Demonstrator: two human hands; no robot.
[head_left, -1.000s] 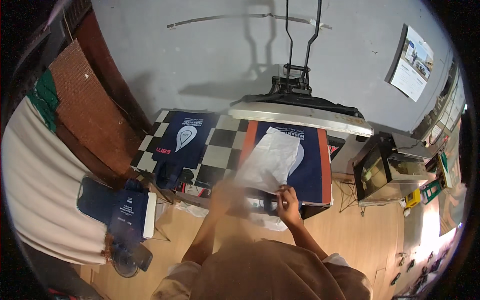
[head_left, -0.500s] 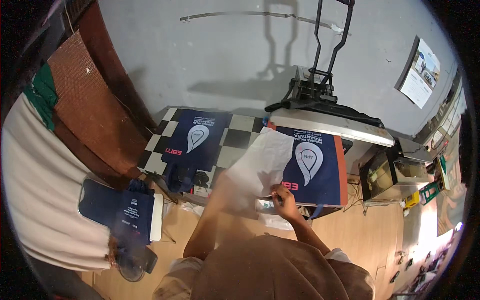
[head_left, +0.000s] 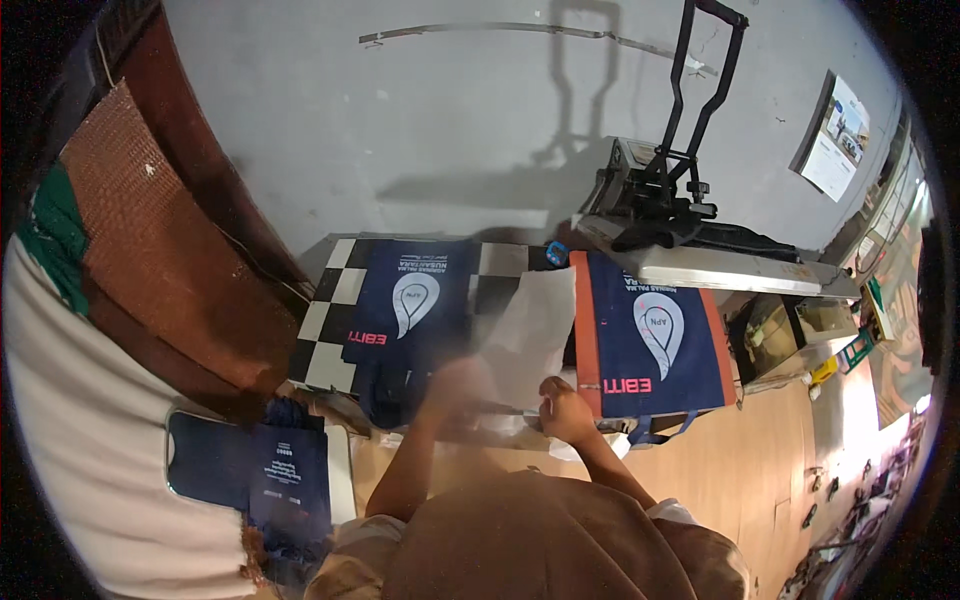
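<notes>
A thin, creased white sheet point(head_left: 530, 330), seemingly paper, hangs between two dark blue printed bags. My right hand point(head_left: 567, 412) is closed at its lower right edge, fingers curled in a pinch. Motion smears my left hand point(head_left: 455, 388) at the sheet's lower left, over the handle of the left bag, so its fingers cannot be read. The left blue bag point(head_left: 440, 290) lies flat on a checkered table top point(head_left: 325, 335). On the right, another blue bag point(head_left: 690, 345) lies on the orange-edged bed point(head_left: 587, 330) of a heat press point(head_left: 720, 270).
The press's black lever handle point(head_left: 680, 90) stands up against the grey wall. A small blue device point(head_left: 557, 253) sits behind the sheet. Folded blue bags point(head_left: 290, 480) are stacked at lower left, beside white cloth point(head_left: 110, 430). A glass-sided case point(head_left: 790, 330) stands at the right.
The white sheet has moved left, off the right bag, uncovering the bed's left orange edge. Both hands remain by its lower edge. The whole view has shifted slightly.
</notes>
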